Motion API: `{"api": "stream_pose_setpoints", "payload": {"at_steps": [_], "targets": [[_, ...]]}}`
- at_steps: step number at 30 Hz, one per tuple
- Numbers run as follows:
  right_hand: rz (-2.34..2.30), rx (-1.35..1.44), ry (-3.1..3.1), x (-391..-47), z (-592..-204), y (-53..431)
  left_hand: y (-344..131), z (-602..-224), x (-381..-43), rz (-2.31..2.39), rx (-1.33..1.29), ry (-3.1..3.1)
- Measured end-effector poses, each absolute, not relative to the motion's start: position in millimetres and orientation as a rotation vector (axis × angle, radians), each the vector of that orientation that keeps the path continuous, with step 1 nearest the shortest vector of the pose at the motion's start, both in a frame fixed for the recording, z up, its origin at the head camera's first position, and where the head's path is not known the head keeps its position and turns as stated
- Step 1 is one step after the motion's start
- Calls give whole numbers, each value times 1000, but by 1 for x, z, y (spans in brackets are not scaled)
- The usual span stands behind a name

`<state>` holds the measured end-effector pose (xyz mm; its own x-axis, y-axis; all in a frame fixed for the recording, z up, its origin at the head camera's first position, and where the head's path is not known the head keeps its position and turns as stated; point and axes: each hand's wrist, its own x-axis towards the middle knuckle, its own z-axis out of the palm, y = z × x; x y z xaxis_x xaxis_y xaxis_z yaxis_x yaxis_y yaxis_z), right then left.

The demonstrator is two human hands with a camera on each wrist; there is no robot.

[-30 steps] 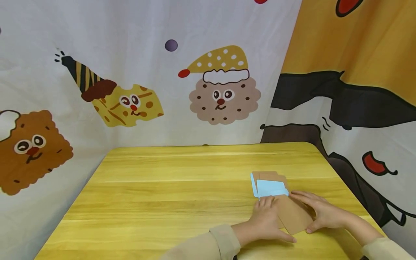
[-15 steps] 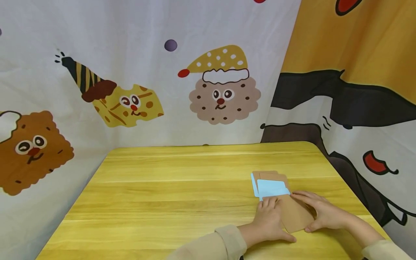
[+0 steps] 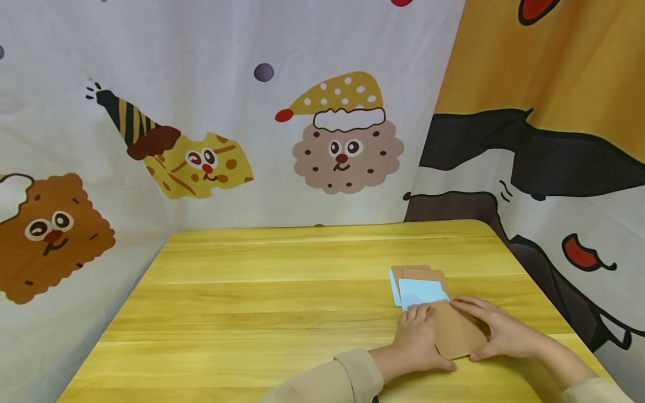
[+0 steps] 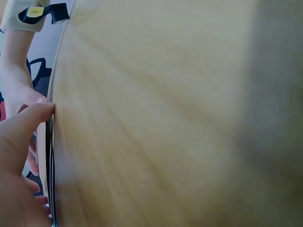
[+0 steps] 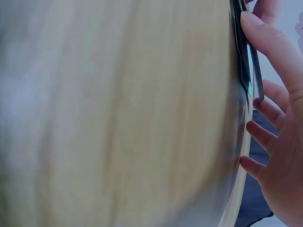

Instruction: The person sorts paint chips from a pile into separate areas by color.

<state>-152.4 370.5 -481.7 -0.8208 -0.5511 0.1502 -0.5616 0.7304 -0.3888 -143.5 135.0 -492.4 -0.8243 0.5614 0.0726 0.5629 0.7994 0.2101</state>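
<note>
A flat brown kraft card piece lies on the yellow wooden table between my two hands, apparently on top of other thin pieces. Along its left side my left hand holds it, fingertips at the far end and thumb by the near edge. My right hand grips the right side, fingers at the far corner and thumb at the near right corner. In the left wrist view, thin stacked edges show beneath the left thumb. In the right wrist view, the right thumb touches the dark-looking edges.
Just beyond the hands, a light blue panel and brown flaps lie on the table, partly under the brown piece. Behind the table hangs a curtain printed with cartoon figures.
The brown top piece has turned slightly, its near corner shifting left and away from me. My left hand moved a little to the right, its thumb drawing in. The right hand barely moved.
</note>
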Motion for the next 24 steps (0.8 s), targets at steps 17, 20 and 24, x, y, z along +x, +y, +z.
{"api": "stream_pose_setpoints", "payload": {"at_steps": [17, 20, 24], "targets": [[679, 880, -2864, -149, -478, 362, 124, -488, -154, -402, -1012, -2904], [649, 855, -2865, -150, -477, 359, 121, -488, -157, -385, -1027, -2893], [643, 822, -2881, -152, -474, 354, 117, -489, -163, -382, -1040, -2871]]}}
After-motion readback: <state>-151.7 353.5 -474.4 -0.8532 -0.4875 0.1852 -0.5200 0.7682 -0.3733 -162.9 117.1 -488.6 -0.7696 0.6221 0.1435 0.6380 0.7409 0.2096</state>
